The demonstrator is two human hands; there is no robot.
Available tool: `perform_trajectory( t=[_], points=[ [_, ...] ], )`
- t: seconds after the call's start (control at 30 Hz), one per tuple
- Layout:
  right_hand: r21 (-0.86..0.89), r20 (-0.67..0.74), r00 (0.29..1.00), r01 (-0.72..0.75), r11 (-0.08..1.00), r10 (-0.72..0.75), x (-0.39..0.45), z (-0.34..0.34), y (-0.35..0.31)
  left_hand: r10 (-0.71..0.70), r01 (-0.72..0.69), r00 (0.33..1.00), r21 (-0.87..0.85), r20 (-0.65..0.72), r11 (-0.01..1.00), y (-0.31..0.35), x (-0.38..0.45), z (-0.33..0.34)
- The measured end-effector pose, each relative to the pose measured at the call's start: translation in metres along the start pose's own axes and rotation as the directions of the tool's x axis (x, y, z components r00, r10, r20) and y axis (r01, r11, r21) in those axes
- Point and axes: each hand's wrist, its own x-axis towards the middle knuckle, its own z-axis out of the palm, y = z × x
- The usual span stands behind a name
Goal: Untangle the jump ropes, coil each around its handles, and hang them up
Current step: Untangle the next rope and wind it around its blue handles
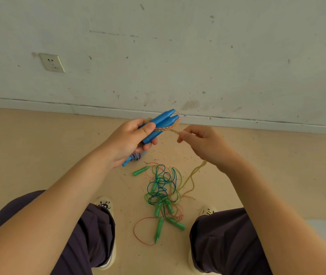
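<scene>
Left hand (132,137) clenched round a pair of blue handles (161,124) held side by side, tips pointing to 1 o'clock toward the wall (178,46); thumb lies over them and pins a turn of the tan braided rope (195,172). Right hand (202,141) at 3 o'clock of the handles, fingertips pinched on the same rope just off the handle tips; rope runs under that hand and drops toward 6 o'clock onto the floor (39,145). Below the left hand, a second blue-handled rope (135,156) sits already coiled, blue-white cord wrapped round its handles. At 6 o'clock, between the shoes, a tangled pile (163,193) of green, blue and orange cords with several green handles (159,229) mixed in; one green handle lies apart at its 11 o'clock
</scene>
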Motion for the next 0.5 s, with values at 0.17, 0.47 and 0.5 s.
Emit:
perform_trajectory(
  t=[0.17,0.47,0.5],
  points=[
    [0.053,-0.006,1.0,0.007,0.999,-0.007,0.0,0.013,-0.003,0.021,-0.017,0.995,0.038,-0.1,0.999,-0.004,0.001,0.006],
    [-0.07,0.103,0.986,0.136,0.988,-0.128,-0.007,0.007,-0.002,-0.045,-0.068,0.985,0.61,0.168,0.789,-0.009,0.002,-0.005],
    [-0.098,0.104,0.985,0.146,0.984,-0.136,-0.006,0.005,-0.001,-0.094,-0.067,0.97,0.616,0.226,0.785,-0.008,0.001,-0.006]
  ],
)
